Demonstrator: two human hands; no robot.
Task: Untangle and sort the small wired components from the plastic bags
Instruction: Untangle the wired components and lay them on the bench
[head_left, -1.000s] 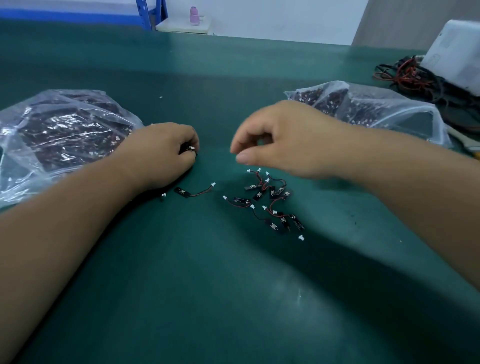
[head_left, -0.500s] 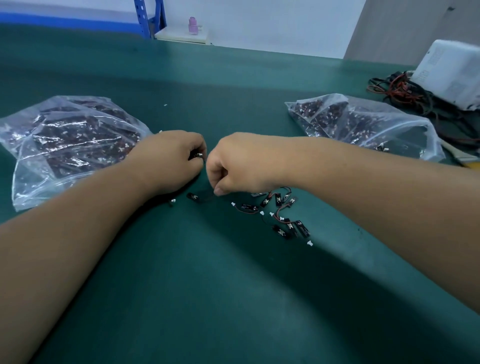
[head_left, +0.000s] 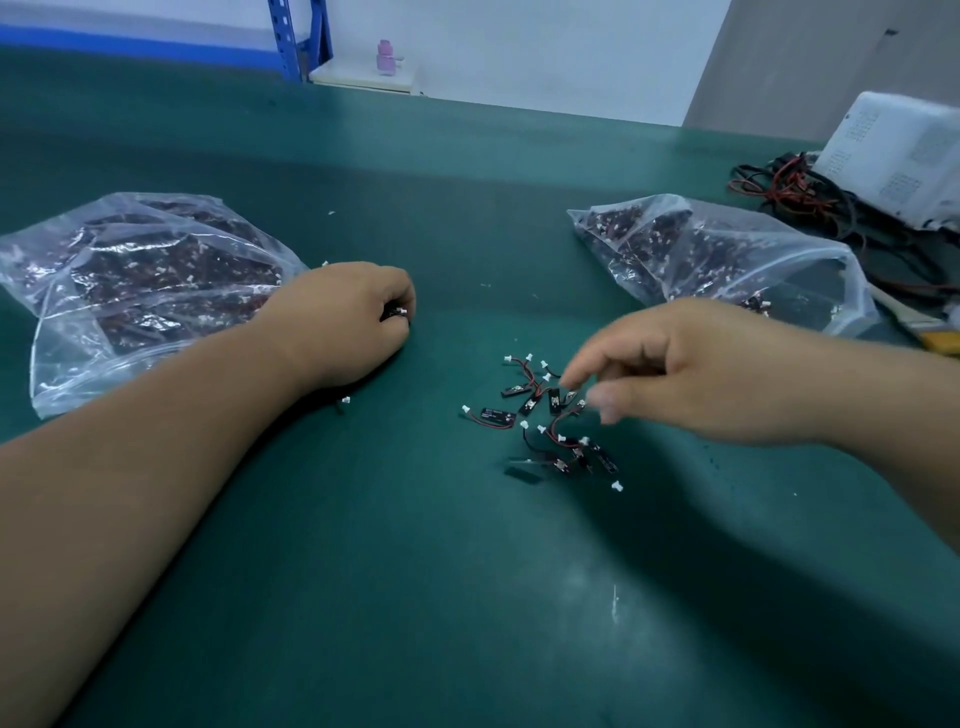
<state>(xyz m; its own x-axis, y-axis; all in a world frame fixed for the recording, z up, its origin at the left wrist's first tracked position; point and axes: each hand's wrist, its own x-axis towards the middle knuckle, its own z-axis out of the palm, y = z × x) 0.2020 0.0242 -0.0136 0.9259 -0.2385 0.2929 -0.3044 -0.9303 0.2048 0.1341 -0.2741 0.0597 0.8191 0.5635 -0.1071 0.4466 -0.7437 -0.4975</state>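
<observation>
Small black wired components with red-black leads and white connectors lie in a loose pile (head_left: 550, 415) on the green mat. My right hand (head_left: 685, 374) hovers just right of the pile, blurred, its fingers loosely spread over the nearest pieces with nothing seen between them. My left hand (head_left: 348, 317) rests on the mat to the left, fingers curled around a small bunch of components; a white connector (head_left: 401, 312) peeks out by the thumb. One loose connector (head_left: 344, 400) lies by my left wrist. A full plastic bag (head_left: 140, 291) sits behind the left hand, and another bag (head_left: 727, 260) behind the right.
A white box (head_left: 904, 156) sits on a heap of black and red cables (head_left: 810, 192) at the far right. A yellow-handled brush (head_left: 930, 332) lies beside the right bag. A few stray white bits dot the green mat (head_left: 415, 571).
My right hand reached across beside my left hand, then swung back right over the pile. The single component that lay near my left hand is gone from there. The left hand stayed put.
</observation>
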